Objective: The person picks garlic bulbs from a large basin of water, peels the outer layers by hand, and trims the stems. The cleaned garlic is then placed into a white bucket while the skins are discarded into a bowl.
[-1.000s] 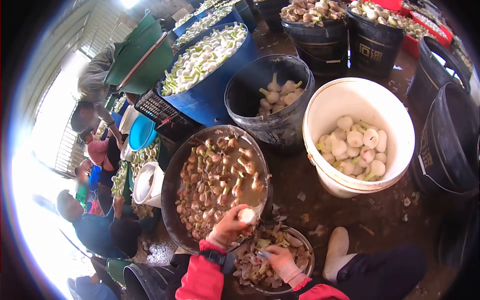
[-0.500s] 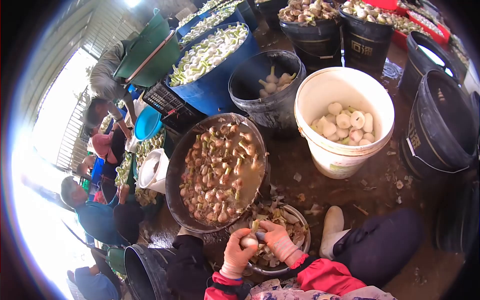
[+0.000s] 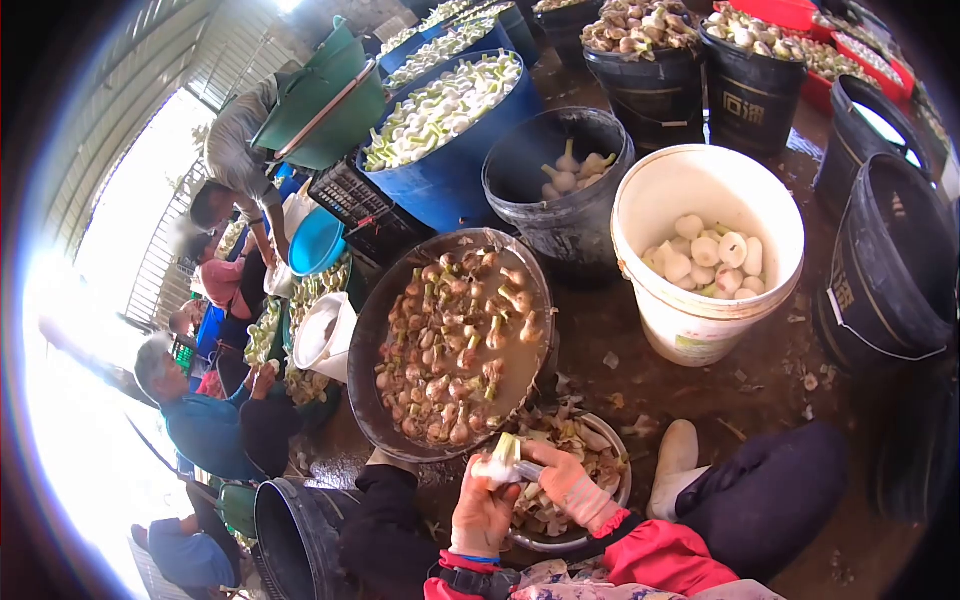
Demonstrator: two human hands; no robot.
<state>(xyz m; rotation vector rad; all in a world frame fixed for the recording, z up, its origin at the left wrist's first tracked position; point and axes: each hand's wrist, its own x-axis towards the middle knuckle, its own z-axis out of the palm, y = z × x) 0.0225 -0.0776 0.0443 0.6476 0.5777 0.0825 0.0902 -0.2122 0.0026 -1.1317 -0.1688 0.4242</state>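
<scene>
My left hand (image 3: 482,520), in a pale orange glove, grips a white garlic bulb (image 3: 492,468) with its greenish stem (image 3: 509,447) pointing up. Beside it, my right hand (image 3: 568,484) closes around what looks like a small knife (image 3: 527,470), its short grey metal part against the bulb and the rest hidden by the fingers. Both hands are over a metal bowl (image 3: 624,490) heaped with garlic peelings (image 3: 560,440). Just beyond stands a wide dark tub (image 3: 357,385) of muddy water with many unpeeled garlic bulbs (image 3: 440,345).
A white bucket (image 3: 690,335) holds peeled bulbs; a black bucket (image 3: 560,225) behind has a few stemmed ones. A blue barrel (image 3: 440,170) is piled with garlic. Black buckets (image 3: 880,270) line the right. Several people (image 3: 215,430) work at the left.
The bulb in my left hand has tilted, and its stem shows more plainly. My right hand remains close beside it. The whole view has shifted slightly, moving the surroundings rightward.
</scene>
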